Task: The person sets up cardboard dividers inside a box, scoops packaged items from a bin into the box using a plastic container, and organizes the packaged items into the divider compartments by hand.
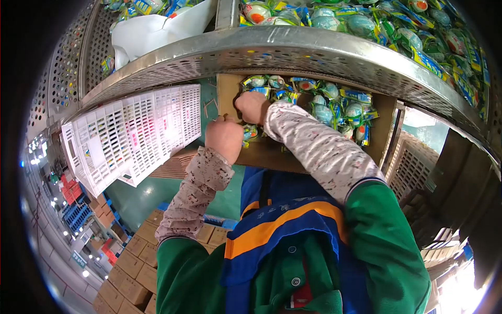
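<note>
A cardboard box (272, 152) is in front of me, partly filled with egg-shaped packets (321, 112) in clear, blue and yellow wrapping. My right hand (253, 107) is inside the box at its left part, fingers curled down beside the packets; whatever they hold is hidden. Just below and to the left, my left hand (225, 137) is closed at the box's left side, knuckles up, and what is in its fingers cannot be made out. A single packet (250, 132) lies right beside the left hand.
Beyond the box runs a perforated metal trough (293, 36) heaped with similar packets (361, 23). A white plastic crate (138, 131) stands tilted at the left. Stacked cartons (128, 261) are at lower left, and another crate (410, 162) is at the right. White sheeting (151, 36) hangs over the trough.
</note>
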Tool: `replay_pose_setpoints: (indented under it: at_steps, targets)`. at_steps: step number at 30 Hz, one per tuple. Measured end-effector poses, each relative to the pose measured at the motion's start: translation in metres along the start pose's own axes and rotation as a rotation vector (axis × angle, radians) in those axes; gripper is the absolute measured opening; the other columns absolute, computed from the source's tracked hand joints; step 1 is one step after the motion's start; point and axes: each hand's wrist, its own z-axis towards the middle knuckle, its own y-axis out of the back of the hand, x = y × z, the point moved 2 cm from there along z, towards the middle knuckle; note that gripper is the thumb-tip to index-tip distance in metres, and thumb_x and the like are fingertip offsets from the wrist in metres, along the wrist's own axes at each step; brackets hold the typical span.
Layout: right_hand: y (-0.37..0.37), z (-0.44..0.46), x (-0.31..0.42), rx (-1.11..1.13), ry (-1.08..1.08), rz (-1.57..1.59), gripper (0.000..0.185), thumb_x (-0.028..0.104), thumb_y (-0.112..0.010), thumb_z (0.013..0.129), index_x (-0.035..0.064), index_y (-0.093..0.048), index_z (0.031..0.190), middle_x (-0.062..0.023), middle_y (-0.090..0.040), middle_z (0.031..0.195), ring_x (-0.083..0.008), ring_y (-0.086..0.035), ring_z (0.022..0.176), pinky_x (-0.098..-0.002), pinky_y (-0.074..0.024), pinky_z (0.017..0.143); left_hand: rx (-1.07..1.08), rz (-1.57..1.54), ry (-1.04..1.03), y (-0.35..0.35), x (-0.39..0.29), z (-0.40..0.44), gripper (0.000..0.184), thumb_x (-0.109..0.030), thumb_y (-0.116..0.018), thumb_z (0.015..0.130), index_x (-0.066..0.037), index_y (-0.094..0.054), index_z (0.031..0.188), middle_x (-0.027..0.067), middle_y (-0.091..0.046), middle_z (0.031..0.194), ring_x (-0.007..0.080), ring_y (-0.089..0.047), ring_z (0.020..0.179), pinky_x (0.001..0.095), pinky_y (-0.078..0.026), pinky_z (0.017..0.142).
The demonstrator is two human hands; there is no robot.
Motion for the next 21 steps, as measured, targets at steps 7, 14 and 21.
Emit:
replay_pose_setpoints:
  at_steps: [7,14,21]
  targets:
    - [0.061,-0.096,0.000,-0.223,0.293,0.640,0.063,0.001,-0.068,0.060,0.0016,-0.062,0.123,-0.0169,-0.062,0.121,-0.0359,-0.057,0.113,-0.0383,-0.0458,0.100,-0.013,-0.301,0.115,0.001,0.007,0.025,0.013,-0.017,-0.068,0.080,-0.005,-0.070,0.076,0.0174,-0.068,0.080,0.0319,-0.068,0.076,0.0435,-0.055,0.065]
    - [0.026,-0.134,-0.016,-0.287,-0.135,0.248,0.046,0.028,-0.084,0.071,0.0019,-0.067,0.104,-0.0189,-0.066,0.081,-0.0388,-0.062,0.073,-0.0416,-0.0515,0.071,0.097,-0.354,0.099,-0.027,-0.009,0.017,0.023,-0.007,-0.065,0.082,0.006,-0.062,0.100,0.0239,-0.065,0.087,0.0365,-0.069,0.074,0.0422,-0.056,0.065]
    - [0.021,-0.163,-0.028,-0.508,-0.247,0.904,0.029,0.009,-0.083,0.080,-0.0038,-0.067,0.099,-0.0030,-0.072,0.089,-0.0072,-0.062,0.079,-0.0265,-0.0519,0.071,0.297,-0.310,0.141,-0.111,-0.035,0.017,0.019,-0.007,-0.058,0.085,0.005,-0.067,0.096,0.0245,-0.069,0.085,0.0364,-0.071,0.078,0.0436,-0.057,0.068]
